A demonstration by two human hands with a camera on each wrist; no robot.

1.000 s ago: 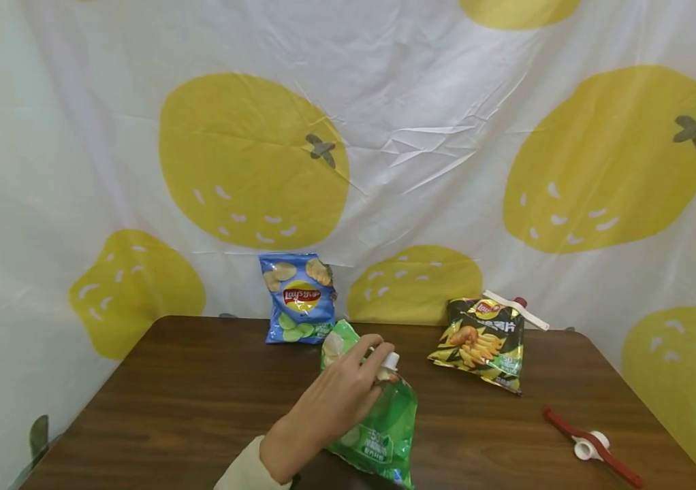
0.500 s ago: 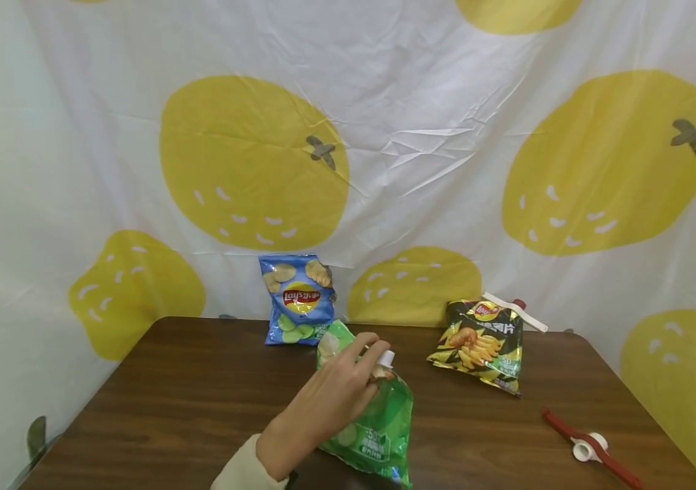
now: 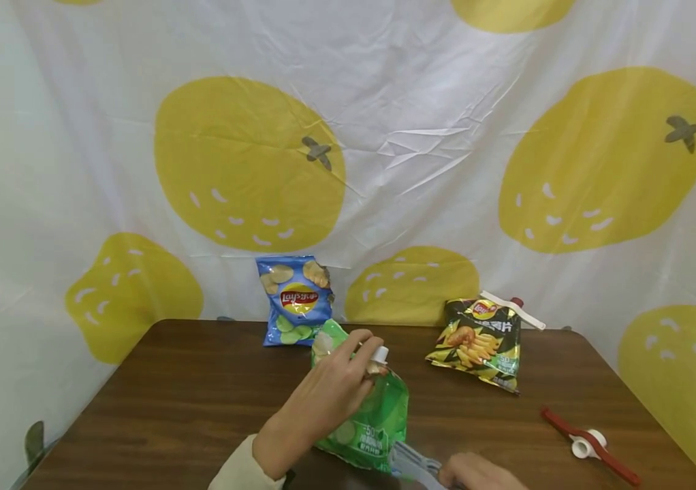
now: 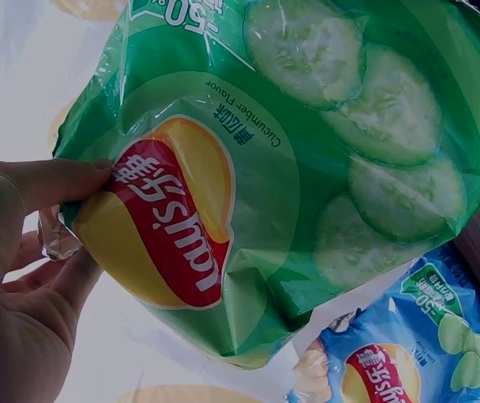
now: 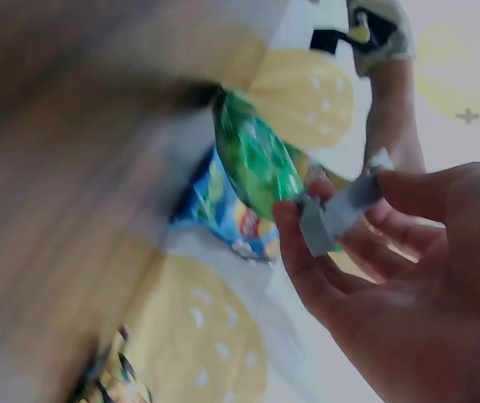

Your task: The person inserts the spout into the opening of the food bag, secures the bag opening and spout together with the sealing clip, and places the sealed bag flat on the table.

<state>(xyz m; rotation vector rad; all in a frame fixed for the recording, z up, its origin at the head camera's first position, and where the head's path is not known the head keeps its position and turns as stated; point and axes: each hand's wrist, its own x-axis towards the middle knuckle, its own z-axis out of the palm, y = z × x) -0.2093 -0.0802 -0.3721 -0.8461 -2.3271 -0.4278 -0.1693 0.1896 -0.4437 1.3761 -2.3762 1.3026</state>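
Glossy green plastic bag (image 3: 387, 408) is pinched by left hand (image 3: 331, 388), ribbed grey plastic piece (image 3: 410, 464) by right hand (image 3: 478, 471). Glossy black bag (image 3: 473, 347), two o'clock, appears clipped; green bag appears unfinished.

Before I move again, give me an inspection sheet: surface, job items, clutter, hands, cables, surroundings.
Surface: dark wood-grain table.
Job items: green chip bag, top gathered; grey plastic piece overlaps its lower edge in the head view, contact unclear.
Clutter: blue chip bag at the back; black chip bag, white strip across its top; red-and-white piece near the right edge.
Left hand: pinches the green chip bag's top.
Right hand: holds the grey plastic piece.
Cables: nothing seen.
Surroundings: white cloth with yellow fruit prints behind the table.
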